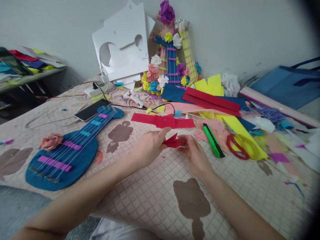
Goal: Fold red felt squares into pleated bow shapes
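My left hand [152, 146] pinches a small folded piece of red crepe paper [172, 141] between thumb and fingers. From the other side, my right hand [194, 151] has its fingertips closed on the paper's right end. Both hands hover low over the patterned tablecloth [150, 196]. Just beyond them lies a flat red paper strip [142, 118] with a wider red piece across its middle. To the left rests a blue paper guitar [75, 146] with white strings, purple and light blue bars and a pink paper rose [51, 141].
A green utility knife [212, 140] and red-handled scissors [237, 146] lie right of my hands among paper scraps. Behind are a glue gun [135, 98], a phone [92, 110], a power strip [98, 88] and folded red paper [212, 101]. Decorated paper guitars [172, 63] lean on the wall.
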`<state>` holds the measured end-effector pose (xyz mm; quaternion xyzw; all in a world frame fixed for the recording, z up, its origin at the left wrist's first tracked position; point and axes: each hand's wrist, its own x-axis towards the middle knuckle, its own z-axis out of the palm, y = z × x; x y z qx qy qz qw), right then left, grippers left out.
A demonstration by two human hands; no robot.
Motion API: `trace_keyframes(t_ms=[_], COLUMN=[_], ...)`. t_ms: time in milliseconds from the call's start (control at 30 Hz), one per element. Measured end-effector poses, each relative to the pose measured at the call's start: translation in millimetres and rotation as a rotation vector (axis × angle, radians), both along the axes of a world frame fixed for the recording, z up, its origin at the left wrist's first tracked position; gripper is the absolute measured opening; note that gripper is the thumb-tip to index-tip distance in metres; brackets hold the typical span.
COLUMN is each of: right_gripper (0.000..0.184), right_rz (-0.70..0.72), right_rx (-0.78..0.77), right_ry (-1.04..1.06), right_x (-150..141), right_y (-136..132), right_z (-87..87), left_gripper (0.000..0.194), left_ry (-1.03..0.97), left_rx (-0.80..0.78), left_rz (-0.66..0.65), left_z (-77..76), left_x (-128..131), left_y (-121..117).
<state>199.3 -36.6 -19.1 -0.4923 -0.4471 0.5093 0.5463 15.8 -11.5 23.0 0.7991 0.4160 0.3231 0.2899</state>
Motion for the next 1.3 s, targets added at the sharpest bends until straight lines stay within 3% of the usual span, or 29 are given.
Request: trace_keyframes(t_ms=[200,333,633,800,967,1067,1300], right_gripper=[0.036,0.042,0.043,0.027,0.026,0.014,0.011], right_rz=[-0.055,-0.007,0.103,0.195,0.194,0.22,0.123], right_rx=[0.065,0.092,0.138,0.202,0.347,0.389,0.44], right_ry=[0.033,0.014,-0.029,-0.404,-0.752,-0.834,-0.926], right_x=[-2,-8,-12,0,6,7,18], right_y=[8,10,4,-1,-3,-3,2], right_z=[-14.4,-18.2,-16.6,-2.7,-0.8,-1.2,2.2], left_gripper=[0.023,0.017,0.02,0.023,0.03,0.029,0.021], left_ry=[0.434,0.531,0.497,0.444,0.251,0.214,0.162], left_rx=[0.094,0.117,0.161,0.13,0.046,0.019,-0.083], left_rz=[-0.162,-0.162,-0.189,-0.207,-0.126,-0.076,-0.074], left_z=[-15.7,-18.1,-27.1,-29.9,-34.9,-34.7,-25.5], left_x=[8,10,8,7,8,7,-8], left_y=[-1,-2,-11,-12,-11,-9,6])
